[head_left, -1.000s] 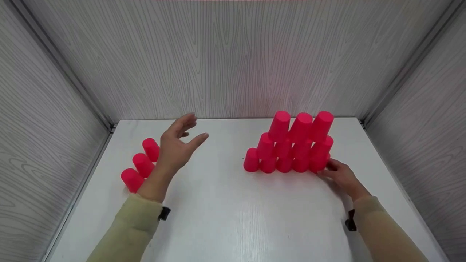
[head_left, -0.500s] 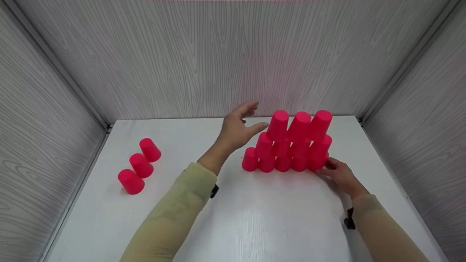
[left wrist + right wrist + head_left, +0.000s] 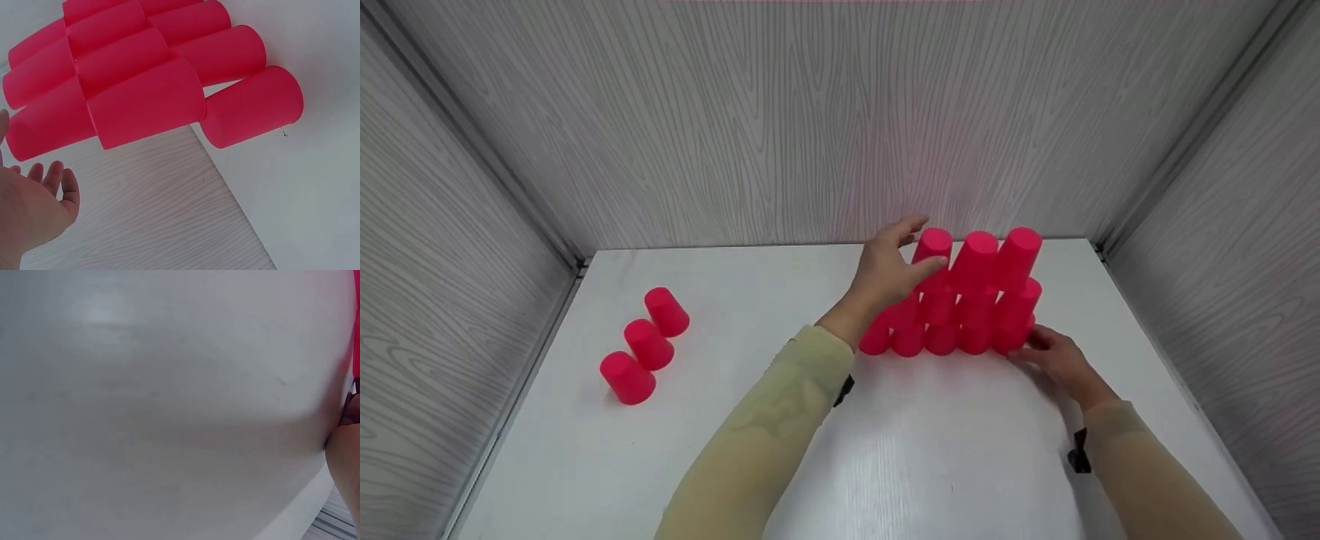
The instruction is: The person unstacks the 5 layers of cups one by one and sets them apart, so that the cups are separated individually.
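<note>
Upside-down red plastic cups form a stepped stack at the right of the table, with three in the top row. My left hand [image 3: 887, 266] is at the top row's left cup [image 3: 934, 238], thumb in front and fingers towards the back. The left wrist view shows a gap between this hand [image 3: 36, 205] and the nearest cups [image 3: 50, 121]. At the stack's lower right, my right hand [image 3: 1061, 364] holds the end cup [image 3: 1009, 339] of the bottom row between thumb and fingers. Only part of the right hand [image 3: 346, 450] appears in its wrist view.
Three more red cups stand upside down in a slanting row on the left, the nearest cup [image 3: 628, 379] closest to the front. Grey wood-grain panels enclose the white table [image 3: 885, 465] at the back [image 3: 810, 135] and both sides.
My left hand has travelled right, from beside the three separate cups to the stack's top left cup. My right hand stays at the bottom right cup, and the stack looks the same.
</note>
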